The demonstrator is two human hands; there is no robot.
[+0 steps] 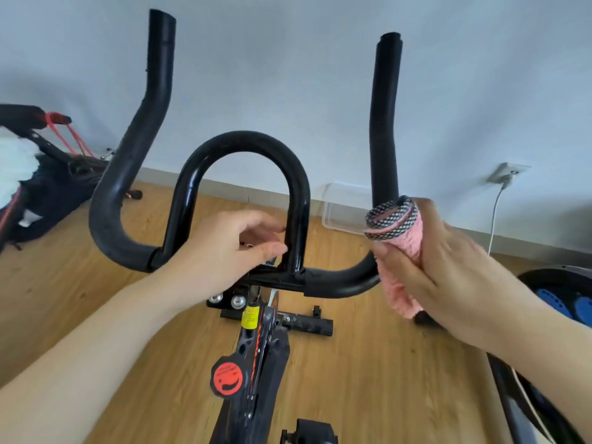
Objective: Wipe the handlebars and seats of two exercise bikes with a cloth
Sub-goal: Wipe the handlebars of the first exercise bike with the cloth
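the right hand (pixel 448 270) has its fingers curled around a pink cloth (pixel 400 251), wrapping it about the right horn of the handlebars (pixel 384 123) where that horn bends up from the crossbar. the cloth has a grey-and-white woven edge at its top, and a loose end hangs below the fist. just left of the cloth, the left hand (pixel 224 248) sits at the central loop (pixel 240 145) of the handlebars; its fingers are lightly curled and close together beside the loop's right leg, but whether they actually grip the tube cannot be told.

taking the cloth as landmark: the left horn (pixel 137 155) rises well to its left, beyond the loop; the red knob (pixel 228 376) on the bike frame lies below and to the left; a wall socket (pixel 507 173) with a white cable is up and to the right.

judging by this, wiping is on the first bike's right horn. nothing shows which parts are already clean, and no seat is in view, so the seats and the other bike probably remain.

count: one cloth, two hands, two horns and one loop here. a second bike's handlebar (pixel 22 115) shows at far left of the cloth, a white cloth (pixel 16 165) draped on it.
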